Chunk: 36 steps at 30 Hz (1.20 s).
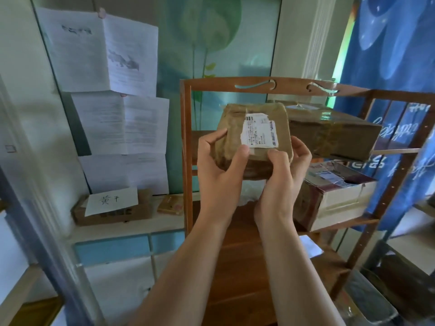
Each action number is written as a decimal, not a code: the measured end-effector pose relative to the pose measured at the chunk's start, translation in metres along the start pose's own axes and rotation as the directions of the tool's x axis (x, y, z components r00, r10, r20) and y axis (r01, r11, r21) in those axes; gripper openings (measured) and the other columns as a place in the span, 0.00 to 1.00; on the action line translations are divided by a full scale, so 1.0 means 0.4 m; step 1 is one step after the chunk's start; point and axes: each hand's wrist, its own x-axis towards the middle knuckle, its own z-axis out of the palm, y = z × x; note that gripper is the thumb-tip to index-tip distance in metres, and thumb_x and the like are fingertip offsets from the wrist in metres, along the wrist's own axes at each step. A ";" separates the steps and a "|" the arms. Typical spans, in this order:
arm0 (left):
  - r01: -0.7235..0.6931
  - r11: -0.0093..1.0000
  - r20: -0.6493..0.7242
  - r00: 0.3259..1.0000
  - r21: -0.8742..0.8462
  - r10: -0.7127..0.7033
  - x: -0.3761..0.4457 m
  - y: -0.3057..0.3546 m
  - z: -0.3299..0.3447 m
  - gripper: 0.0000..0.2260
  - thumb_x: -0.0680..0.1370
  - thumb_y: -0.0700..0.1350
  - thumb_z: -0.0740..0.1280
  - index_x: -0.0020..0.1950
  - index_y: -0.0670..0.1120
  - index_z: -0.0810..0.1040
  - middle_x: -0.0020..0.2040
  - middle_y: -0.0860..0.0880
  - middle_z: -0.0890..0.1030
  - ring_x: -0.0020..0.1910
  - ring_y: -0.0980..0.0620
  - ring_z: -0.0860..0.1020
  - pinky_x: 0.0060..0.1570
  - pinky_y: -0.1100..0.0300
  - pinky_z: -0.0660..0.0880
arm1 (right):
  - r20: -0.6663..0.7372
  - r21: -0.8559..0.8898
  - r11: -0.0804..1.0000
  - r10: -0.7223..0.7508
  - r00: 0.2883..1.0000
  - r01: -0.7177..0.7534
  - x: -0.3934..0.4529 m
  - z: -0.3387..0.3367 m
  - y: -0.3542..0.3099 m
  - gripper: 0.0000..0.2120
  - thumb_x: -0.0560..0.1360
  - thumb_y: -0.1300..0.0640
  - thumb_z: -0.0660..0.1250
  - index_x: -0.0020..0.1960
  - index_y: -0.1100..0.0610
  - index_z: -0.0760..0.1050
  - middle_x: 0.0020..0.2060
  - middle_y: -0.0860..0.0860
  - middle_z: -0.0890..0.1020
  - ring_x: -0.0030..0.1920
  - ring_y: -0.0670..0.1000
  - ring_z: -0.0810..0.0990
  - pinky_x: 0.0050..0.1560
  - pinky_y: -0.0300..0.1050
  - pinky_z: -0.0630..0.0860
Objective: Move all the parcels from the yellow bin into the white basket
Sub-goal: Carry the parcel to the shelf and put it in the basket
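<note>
Both hands, left (219,161) and right (286,165), grip a taped brown parcel (255,135) before a wooden shelf (188,137); keeping it level should help the carry to the unseen basket

Soft daylight from right, motion blur, wide-angle bending at edges

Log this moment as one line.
left hand: grips brown parcel | right hand: grips same parcel | parcel: held up before wooden shelf | yellow bin, white basket: not visible
</note>
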 end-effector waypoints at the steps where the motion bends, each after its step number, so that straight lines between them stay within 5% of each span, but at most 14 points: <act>1: 0.002 1.000 0.018 1.000 -0.018 -0.002 -0.009 0.013 -0.013 0.20 0.79 0.38 0.72 0.68 0.44 0.70 0.62 0.48 0.80 0.62 0.54 0.82 0.52 0.59 0.82 | 0.024 0.006 1.000 0.020 0.999 -0.021 -0.014 -0.002 0.001 0.24 0.72 0.54 0.68 0.67 0.52 0.70 0.59 0.53 0.82 0.59 0.50 0.83 0.57 0.47 0.82; 6: 0.014 0.998 0.073 0.997 -0.065 -0.009 -0.036 0.065 -0.095 0.27 0.78 0.38 0.70 0.74 0.50 0.66 0.65 0.44 0.80 0.63 0.44 0.82 0.57 0.47 0.83 | 0.127 0.049 0.995 0.083 0.988 -0.089 -0.086 0.016 0.009 0.20 0.75 0.54 0.68 0.66 0.48 0.72 0.55 0.51 0.86 0.57 0.53 0.85 0.58 0.54 0.82; 9: 0.037 0.995 0.105 0.994 -0.088 -0.028 -0.049 0.096 -0.154 0.28 0.80 0.42 0.69 0.77 0.52 0.64 0.66 0.45 0.80 0.63 0.46 0.82 0.56 0.52 0.82 | 0.176 0.060 0.997 0.036 0.984 -0.048 -0.132 0.051 0.011 0.22 0.76 0.57 0.67 0.69 0.51 0.70 0.61 0.57 0.82 0.59 0.57 0.84 0.57 0.55 0.82; 17: 0.017 0.998 -0.029 0.999 -0.056 -0.019 -0.073 0.212 -0.391 0.24 0.82 0.38 0.65 0.76 0.52 0.64 0.59 0.47 0.85 0.56 0.50 0.85 0.49 0.60 0.82 | 0.331 0.027 0.994 0.092 0.939 -0.106 -0.304 0.228 0.038 0.22 0.74 0.55 0.69 0.68 0.48 0.70 0.61 0.54 0.81 0.59 0.54 0.84 0.56 0.55 0.83; 22: -0.031 0.998 -0.141 0.989 0.060 0.039 -0.105 0.332 -0.621 0.24 0.82 0.37 0.66 0.76 0.51 0.64 0.57 0.51 0.85 0.56 0.53 0.85 0.48 0.62 0.81 | 0.424 0.065 0.986 0.110 0.899 -0.152 -0.502 0.387 0.059 0.20 0.78 0.58 0.68 0.68 0.51 0.69 0.60 0.53 0.82 0.55 0.49 0.85 0.51 0.44 0.82; 26: -0.048 0.986 -0.239 0.967 0.158 0.086 -0.156 0.442 -0.830 0.25 0.82 0.37 0.66 0.77 0.49 0.63 0.64 0.46 0.82 0.60 0.52 0.83 0.50 0.62 0.81 | 0.510 0.063 0.973 0.158 0.845 -0.220 -0.697 0.528 0.076 0.23 0.74 0.53 0.68 0.69 0.50 0.70 0.60 0.55 0.82 0.57 0.54 0.84 0.56 0.54 0.83; 32: -0.068 0.959 -0.352 0.921 0.275 0.166 -0.280 0.607 -1.187 0.24 0.82 0.36 0.66 0.75 0.52 0.64 0.60 0.46 0.84 0.57 0.50 0.84 0.48 0.61 0.81 | 0.666 0.091 0.946 0.175 0.725 -0.312 -1.038 0.718 0.105 0.26 0.74 0.51 0.70 0.69 0.52 0.68 0.61 0.56 0.81 0.58 0.55 0.83 0.52 0.46 0.81; 36: -0.051 0.926 -0.436 0.872 0.373 0.224 -0.372 0.699 -1.375 0.25 0.82 0.35 0.65 0.77 0.49 0.62 0.62 0.45 0.83 0.59 0.48 0.84 0.50 0.58 0.82 | 0.755 0.088 0.918 0.192 0.627 -0.387 -1.234 0.817 0.123 0.26 0.73 0.49 0.70 0.69 0.51 0.69 0.62 0.55 0.80 0.61 0.56 0.82 0.58 0.54 0.81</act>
